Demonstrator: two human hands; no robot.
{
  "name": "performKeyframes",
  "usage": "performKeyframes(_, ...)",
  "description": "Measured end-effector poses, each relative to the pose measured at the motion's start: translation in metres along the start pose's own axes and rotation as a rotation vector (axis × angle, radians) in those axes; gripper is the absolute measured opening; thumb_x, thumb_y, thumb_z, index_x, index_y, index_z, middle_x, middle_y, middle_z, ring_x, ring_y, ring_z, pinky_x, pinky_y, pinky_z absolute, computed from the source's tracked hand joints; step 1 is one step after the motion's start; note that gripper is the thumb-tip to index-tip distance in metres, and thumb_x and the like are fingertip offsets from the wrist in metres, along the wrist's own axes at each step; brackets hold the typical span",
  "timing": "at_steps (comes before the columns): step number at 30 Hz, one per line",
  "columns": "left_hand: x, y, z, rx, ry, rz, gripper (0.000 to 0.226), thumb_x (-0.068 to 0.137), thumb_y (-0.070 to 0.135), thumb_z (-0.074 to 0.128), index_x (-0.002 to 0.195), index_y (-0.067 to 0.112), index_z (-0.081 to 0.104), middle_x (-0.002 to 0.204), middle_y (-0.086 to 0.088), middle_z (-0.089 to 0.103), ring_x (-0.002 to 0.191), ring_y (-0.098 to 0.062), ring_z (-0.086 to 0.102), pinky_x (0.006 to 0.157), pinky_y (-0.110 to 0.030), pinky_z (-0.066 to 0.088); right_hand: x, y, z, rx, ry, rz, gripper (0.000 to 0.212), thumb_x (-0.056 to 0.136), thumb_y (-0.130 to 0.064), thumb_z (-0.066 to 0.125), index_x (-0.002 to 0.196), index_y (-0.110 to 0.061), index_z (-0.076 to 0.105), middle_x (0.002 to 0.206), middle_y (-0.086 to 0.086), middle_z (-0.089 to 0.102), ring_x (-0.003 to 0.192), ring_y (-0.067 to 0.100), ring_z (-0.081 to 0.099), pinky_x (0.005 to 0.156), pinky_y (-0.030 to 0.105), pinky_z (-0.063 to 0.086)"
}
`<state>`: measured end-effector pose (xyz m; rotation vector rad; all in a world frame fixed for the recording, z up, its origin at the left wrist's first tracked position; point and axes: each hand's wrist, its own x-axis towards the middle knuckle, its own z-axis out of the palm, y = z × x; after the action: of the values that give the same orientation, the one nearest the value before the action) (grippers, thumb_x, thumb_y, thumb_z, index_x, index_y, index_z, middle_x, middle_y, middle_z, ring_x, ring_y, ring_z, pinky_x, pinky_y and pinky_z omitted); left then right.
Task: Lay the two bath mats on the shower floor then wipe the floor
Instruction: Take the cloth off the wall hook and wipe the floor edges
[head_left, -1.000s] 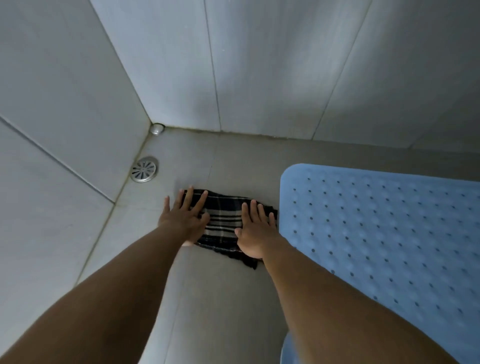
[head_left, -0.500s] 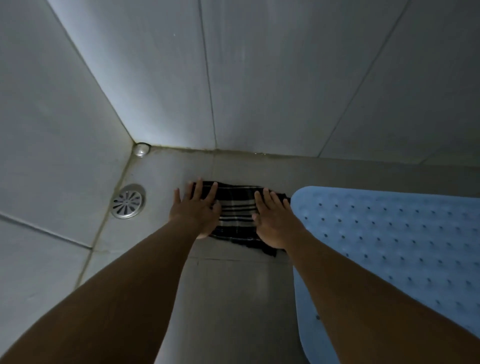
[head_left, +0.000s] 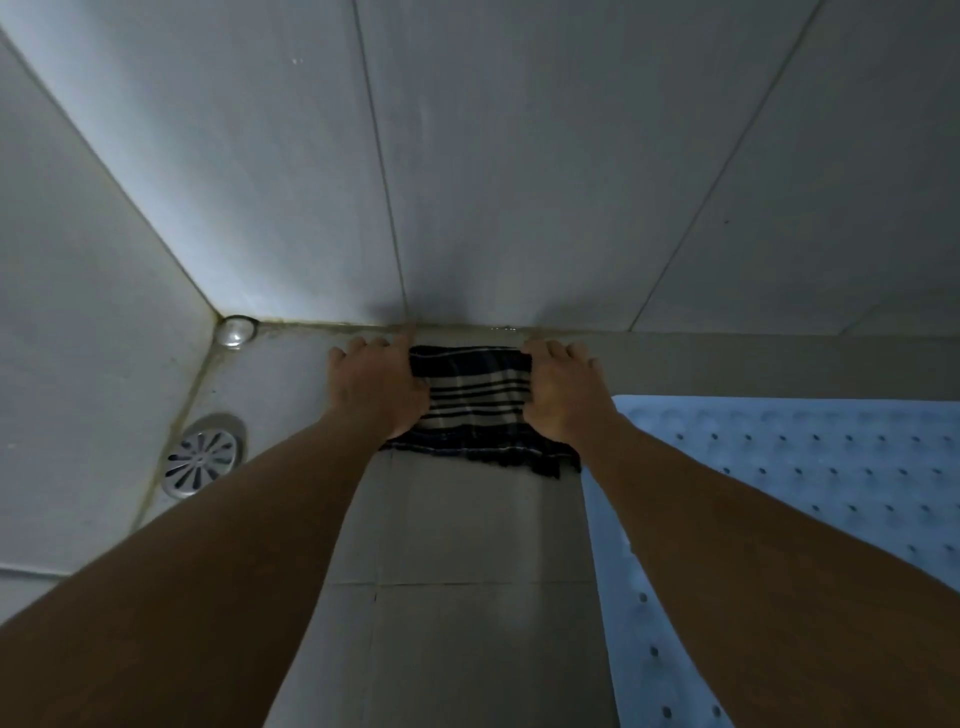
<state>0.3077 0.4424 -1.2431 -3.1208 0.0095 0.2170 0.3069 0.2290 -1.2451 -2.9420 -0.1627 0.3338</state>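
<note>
At far left a round metal drain (head_left: 202, 457) sits in the floor (head_left: 467, 597) close to the side wall, and a small domed metal cap (head_left: 236, 331) fills the corner where the walls meet. Next comes the left hand (head_left: 376, 387), laid flat with its fingers stretched forward, pressing the left end of the cloth (head_left: 475, 410) and gripping nothing. The cloth, dark plaid with pale stripes, lies on the floor tile between the two hands, its far edge near the foot of the back wall (head_left: 519, 182). The right hand (head_left: 563, 395) presses the cloth's right end the same way, palm down with fingers extended rather than curled round it. To the right lies the blue mat (head_left: 805, 493), flat on the floor and dotted with holes. Its left edge runs just beside the cloth's near corner; whether they touch I cannot tell.
</note>
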Motion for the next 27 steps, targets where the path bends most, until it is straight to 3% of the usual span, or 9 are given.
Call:
performKeyframes(4,0.004,0.003,-0.015,-0.021,0.019,-0.014,0.030,0.089,0.037,0.055,0.115,0.026,0.065,0.107,-0.004,0.067,0.113,-0.028,0.053,0.095,-0.043,0.035,0.002,-0.002,-0.018,-0.132,-0.061,0.029,0.040,0.090,-0.027,0.058,0.128,-0.016,0.054,0.133,0.012,0.052,0.128,0.034,0.040,0.107,0.047,0.029)
performKeyframes(7,-0.001,0.002,-0.046,-0.156,0.000,-0.049,0.027,0.091,0.033,0.054,0.115,0.030,0.066,0.105,-0.002,0.068,0.113,-0.029,0.053,0.094,-0.043,0.035,-0.012,0.002,-0.045,-0.064,-0.005,0.032,0.038,0.089,-0.025,0.057,0.127,-0.015,0.058,0.131,0.011,0.053,0.127,0.034,0.040,0.105,0.044,0.032)
performKeyframes(9,-0.011,0.003,-0.079,-0.229,0.009,-0.057,0.019,0.092,0.030,0.054,0.106,0.030,0.067,0.093,0.001,0.065,0.103,-0.027,0.056,0.088,-0.041,0.035,-0.030,0.002,-0.072,0.037,0.027,0.047,0.040,0.089,-0.020,0.055,0.129,-0.017,0.056,0.128,0.010,0.058,0.124,0.034,0.045,0.103,0.043,0.034)
performKeyframes(12,-0.032,0.007,-0.148,-0.377,-0.011,-0.100,0.010,0.090,0.026,0.059,0.089,0.031,0.067,0.081,0.004,0.064,0.087,-0.023,0.057,0.084,-0.037,0.040,-0.062,-0.005,-0.129,0.106,0.117,0.062,0.023,0.088,-0.017,0.054,0.110,-0.022,0.058,0.108,0.005,0.067,0.110,0.032,0.052,0.091,0.041,0.038)
performKeyframes(14,-0.050,0.009,-0.203,-0.479,-0.036,-0.118,0.013,0.086,0.021,0.059,0.080,0.030,0.065,0.076,0.003,0.066,0.082,-0.024,0.062,0.071,-0.031,0.047,-0.087,-0.011,-0.180,0.150,0.161,0.074,0.017,0.088,-0.022,0.057,0.105,-0.024,0.058,0.103,0.002,0.066,0.104,0.030,0.052,0.082,0.039,0.034)
performKeyframes(16,-0.070,0.013,-0.266,-0.541,-0.075,-0.100,0.016,0.086,0.017,0.058,0.075,0.028,0.062,0.074,0.002,0.064,0.074,-0.023,0.062,0.056,-0.026,0.042,-0.113,-0.018,-0.239,0.163,0.186,0.077,0.019,0.087,-0.022,0.058,0.106,-0.023,0.059,0.102,0.002,0.065,0.103,0.030,0.052,0.078,0.037,0.032)
performKeyframes(23,-0.135,0.043,-0.511,-0.760,-0.169,-0.012,0.014,0.080,0.025,0.081,0.088,0.021,0.070,0.077,-0.001,0.067,0.081,-0.025,0.065,0.063,-0.026,0.046,-0.222,-0.023,-0.489,0.257,0.150,0.107,0.019,0.081,-0.013,0.051,0.094,-0.025,0.057,0.093,-0.003,0.062,0.090,0.024,0.052,0.078,0.035,0.036)
performKeyframes(27,-0.171,0.076,-0.656,-0.833,-0.189,0.053,0.019,0.083,0.035,0.079,0.087,0.021,0.069,0.075,-0.003,0.067,0.067,-0.020,0.062,0.050,-0.021,0.044,-0.283,-0.019,-0.639,0.369,0.083,0.158,0.022,0.074,-0.008,0.050,0.085,-0.025,0.057,0.083,-0.006,0.062,0.083,0.021,0.060,0.069,0.031,0.042)
